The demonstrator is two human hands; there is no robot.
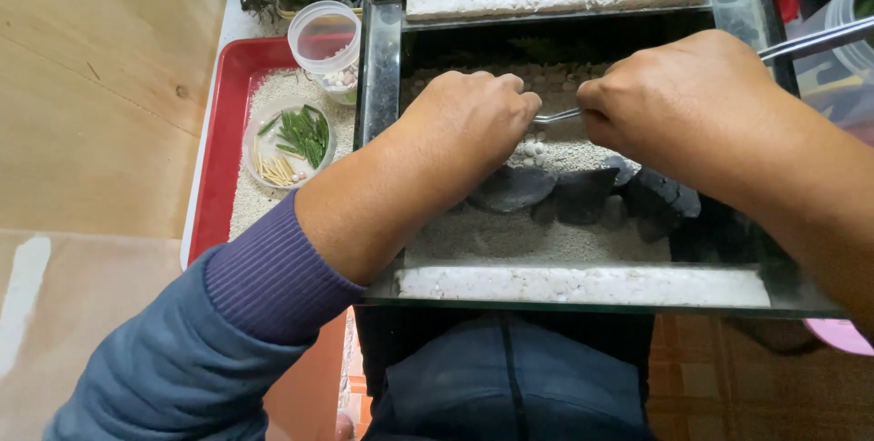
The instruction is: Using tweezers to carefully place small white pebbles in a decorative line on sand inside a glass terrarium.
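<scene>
We see both hands inside the glass tank (381, 68), above the sand. The right hand (678, 104) has its fingers closed around long metal tweezers (810, 40), and the thin tips point left toward the left hand (473, 118). The left hand is curled, its fingers bent together near the tweezer tips; we cannot tell if it pinches something. Just below the tips lie small white pebbles (531, 147), and dark stones (564, 193) rest on the sand, nearer to us.
</scene>
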